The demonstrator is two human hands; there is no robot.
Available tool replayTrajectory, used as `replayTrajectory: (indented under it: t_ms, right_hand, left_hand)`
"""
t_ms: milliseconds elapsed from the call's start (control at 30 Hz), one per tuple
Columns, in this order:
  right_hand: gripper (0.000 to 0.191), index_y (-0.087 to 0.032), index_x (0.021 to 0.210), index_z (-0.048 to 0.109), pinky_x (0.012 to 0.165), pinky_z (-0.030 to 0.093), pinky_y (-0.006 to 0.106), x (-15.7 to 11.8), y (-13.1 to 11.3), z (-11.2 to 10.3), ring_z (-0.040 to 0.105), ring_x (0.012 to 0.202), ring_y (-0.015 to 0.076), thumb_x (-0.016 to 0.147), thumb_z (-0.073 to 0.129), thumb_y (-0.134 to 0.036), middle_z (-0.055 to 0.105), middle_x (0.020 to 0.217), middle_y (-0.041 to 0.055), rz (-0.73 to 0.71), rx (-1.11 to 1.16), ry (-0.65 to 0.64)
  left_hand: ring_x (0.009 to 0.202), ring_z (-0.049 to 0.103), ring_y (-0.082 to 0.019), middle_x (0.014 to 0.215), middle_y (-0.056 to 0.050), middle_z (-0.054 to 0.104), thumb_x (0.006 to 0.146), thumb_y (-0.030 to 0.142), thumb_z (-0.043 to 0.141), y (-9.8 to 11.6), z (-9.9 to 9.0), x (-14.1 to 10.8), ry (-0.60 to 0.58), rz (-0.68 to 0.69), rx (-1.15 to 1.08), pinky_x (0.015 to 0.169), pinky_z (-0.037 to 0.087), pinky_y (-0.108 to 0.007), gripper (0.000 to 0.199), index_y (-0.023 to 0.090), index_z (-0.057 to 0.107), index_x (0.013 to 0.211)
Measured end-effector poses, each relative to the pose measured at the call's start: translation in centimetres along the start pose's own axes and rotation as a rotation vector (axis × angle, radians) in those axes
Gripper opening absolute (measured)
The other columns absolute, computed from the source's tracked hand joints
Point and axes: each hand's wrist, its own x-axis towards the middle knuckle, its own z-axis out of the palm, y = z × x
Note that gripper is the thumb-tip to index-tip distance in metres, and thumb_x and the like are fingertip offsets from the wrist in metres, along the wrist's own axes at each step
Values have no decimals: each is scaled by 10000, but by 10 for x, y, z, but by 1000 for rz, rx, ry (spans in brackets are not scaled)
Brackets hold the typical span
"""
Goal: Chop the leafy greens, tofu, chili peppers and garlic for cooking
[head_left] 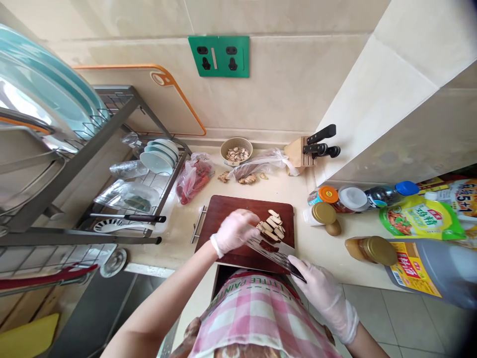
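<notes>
My right hand (326, 293), in a clear plastic glove, is wrapped round the dark handle of a kitchen knife (274, 254). The wide blade lies low over a reddish-brown cutting board (227, 206), its tip pointing left. My left hand (236, 231), gloved too, is above the board by the blade's tip. Its fingers are bent and drawn together; whatever may be between them is hidden. Pale, brown-edged slices (274, 226), perhaps mushroom, lie in a loose pile just right of those fingers, beyond the blade. A dark patch (269, 246) shows at the blade.
Behind the board are a colander (236, 151) of small pale pieces, ginger (248, 179) and a bag of red peppers (194, 178). A knife block (298, 151) stands back right. Jars (323, 213) and a big bottle (428, 266) line the right. A dish rack (130, 112) stands left.
</notes>
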Motion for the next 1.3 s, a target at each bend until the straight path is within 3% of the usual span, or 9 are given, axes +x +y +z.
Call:
replayTrajectory:
  t_ms: [133,267,400,600,733,867,967,1133,1300]
  right_hand:
    - [432,-236,1210,546,621,460,289,8,-2,-2,640,695,197,802,511,-98,678,820,52,-101,-159,3]
    - [402,-236,1200,540,611,435,281,9,-3,-2,622,669,183,818,521,-113,654,790,45,-142,-178,36]
    - [424,-255,1198,553,640,463,286,-1,1,2,640,700,194,799,530,-113,673,813,40,-119,-91,-7]
    - [361,-251,1165,589,812,518,289,-19,10,24,657,944,209,843,469,-361,685,1089,47,187,391,-176]
    - [430,-222,1147,608,869,505,291,-17,13,37,634,1013,221,817,480,-465,676,1113,55,264,584,-279]
    - [427,-225,1124,625,885,500,319,-12,16,40,631,1018,242,802,490,-471,677,1111,61,278,566,-252]
    - [439,-203,1117,631,864,512,317,-11,17,38,635,1012,252,797,489,-468,681,1098,81,302,557,-188]
    - [470,-158,1115,626,873,509,318,-14,12,41,619,1044,257,789,501,-472,673,1109,106,311,585,-166]
    - [475,-169,1137,608,834,523,322,-20,5,43,638,1007,251,818,447,-481,681,1089,106,323,507,-194]
  left_hand:
    - [1005,531,-213,1078,-21,612,762,471,613,18,24,28,-321,234,109,849,409,-329,346,291,604,1058]
    - [1036,515,-230,1109,-27,601,756,431,630,3,51,47,-320,228,218,851,400,-348,324,295,610,1049]
    - [1047,525,-220,1106,-36,604,778,382,619,-20,47,50,-260,118,207,876,410,-351,302,273,607,1060]
    - [988,574,-171,1076,-66,614,863,340,488,-65,8,-29,99,-424,-9,883,449,-306,306,189,552,1122]
    - [891,609,-194,1058,-91,594,671,477,685,-63,20,-87,-97,-599,36,774,486,-285,601,162,522,1156]
    - [977,584,-238,1100,-104,565,670,359,699,-42,44,-99,-141,-678,272,822,457,-319,607,193,475,1209]
    - [976,577,-219,1097,-87,560,727,256,638,-31,48,-88,-148,-584,267,836,447,-315,519,218,459,1213]
    - [1048,546,-196,1198,-51,547,792,126,525,-22,42,-65,-280,-172,177,897,425,-323,467,288,459,1224]
    - [1000,568,-225,1151,-66,574,775,279,612,-11,46,-72,-204,-330,260,835,454,-333,417,225,476,1165]
